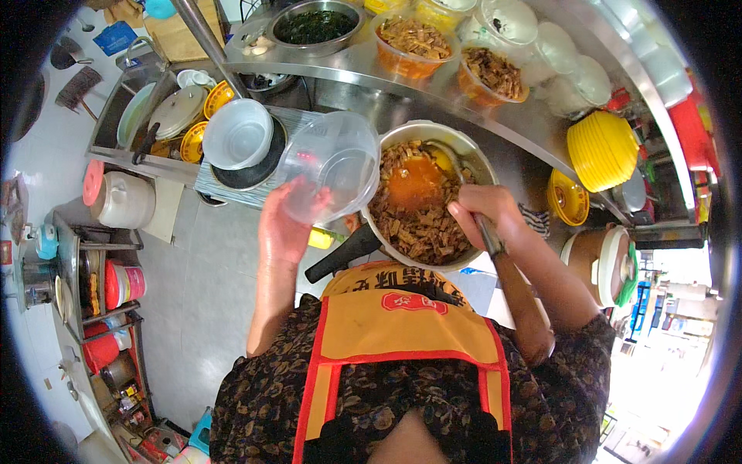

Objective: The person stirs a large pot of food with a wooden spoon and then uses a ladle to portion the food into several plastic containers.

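My left hand holds a translucent plastic tub, tilted beside the left rim of a large metal pressure-cooker pot; the tub looks empty. My right hand grips the handle of a metal ladle, whose head dips into the pot. Brown chopped food fills the pot around a pool of orange-red liquid. The pot's black handle points down to the left, towards the apron I wear.
White bowls sit on a round black plate left of the tub. On the steel shelf ahead stand two filled tubs and a steel bowl of dark greens. Stacked yellow bowls and a brown lidded container are at right.
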A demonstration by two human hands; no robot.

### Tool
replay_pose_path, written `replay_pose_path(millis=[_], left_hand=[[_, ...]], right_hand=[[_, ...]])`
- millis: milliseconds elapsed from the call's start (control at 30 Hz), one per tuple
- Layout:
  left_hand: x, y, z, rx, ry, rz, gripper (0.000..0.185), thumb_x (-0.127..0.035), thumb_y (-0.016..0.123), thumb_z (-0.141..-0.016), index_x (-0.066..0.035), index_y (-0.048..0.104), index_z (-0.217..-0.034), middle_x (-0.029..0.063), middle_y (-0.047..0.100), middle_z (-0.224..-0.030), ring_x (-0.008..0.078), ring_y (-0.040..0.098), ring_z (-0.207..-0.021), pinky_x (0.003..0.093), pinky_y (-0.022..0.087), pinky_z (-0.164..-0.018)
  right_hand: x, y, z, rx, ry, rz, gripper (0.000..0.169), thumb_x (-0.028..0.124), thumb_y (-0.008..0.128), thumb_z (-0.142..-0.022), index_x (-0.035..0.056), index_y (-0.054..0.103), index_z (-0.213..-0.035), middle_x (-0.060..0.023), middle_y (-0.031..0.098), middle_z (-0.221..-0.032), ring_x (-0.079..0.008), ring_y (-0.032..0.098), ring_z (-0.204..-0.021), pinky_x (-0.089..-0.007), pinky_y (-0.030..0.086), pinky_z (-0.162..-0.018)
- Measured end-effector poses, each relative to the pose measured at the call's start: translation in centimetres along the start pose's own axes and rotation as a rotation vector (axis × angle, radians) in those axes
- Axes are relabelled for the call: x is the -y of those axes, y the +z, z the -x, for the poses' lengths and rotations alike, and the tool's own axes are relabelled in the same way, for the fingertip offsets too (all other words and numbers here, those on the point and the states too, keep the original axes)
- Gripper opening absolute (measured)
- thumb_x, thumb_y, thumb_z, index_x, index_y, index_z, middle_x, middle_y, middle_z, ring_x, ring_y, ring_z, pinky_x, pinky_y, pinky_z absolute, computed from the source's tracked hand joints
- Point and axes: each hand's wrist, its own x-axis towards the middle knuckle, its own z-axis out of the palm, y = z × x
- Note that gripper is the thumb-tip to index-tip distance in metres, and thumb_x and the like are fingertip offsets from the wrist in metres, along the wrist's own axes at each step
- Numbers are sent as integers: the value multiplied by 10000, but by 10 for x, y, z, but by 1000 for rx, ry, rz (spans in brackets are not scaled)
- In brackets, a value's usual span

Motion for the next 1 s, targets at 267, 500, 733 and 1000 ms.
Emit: replay_pose_path(millis=[267,500,733,1000], left_hand=[[72,27,-5,-97,247,-99,552,-327,546,-960,30,350,-1333,177,466,-1263,291,560,-1104,404,439,-1014],[79,37,-16,-56,287,-213,635,-394,531,-971,40,307,-1377,181,455,-1283,315,544,-1130,409,429,-1019],[76,33,-33,-16,340,-287,638,-410,521,-981,28,300,-1390,189,462,-1285,314,548,-1138,423,424,-1036],[75,32,-40,66,273,-302,648,-428,526,-978,20,304,-1389,182,507,-1240,296,557,-1135,420,427,-1037]], right_hand=[[-30,10,8,6,342,-264,271,144,597,-937,-5,553,-715,-104,541,-643,-157,518,-580,-340,407,-532],[-33,-13,12,7,431,-345,340,232,571,-962,31,544,-690,-30,494,-592,-116,494,-529,-295,376,-479],[-57,38,25,-162,815,-889,382,324,547,-966,99,495,-663,18,492,-622,-100,509,-515,-258,362,-430],[-56,37,42,-417,915,-1121,312,321,578,-920,115,505,-698,4,475,-632,-138,508,-494,-282,355,-411]])
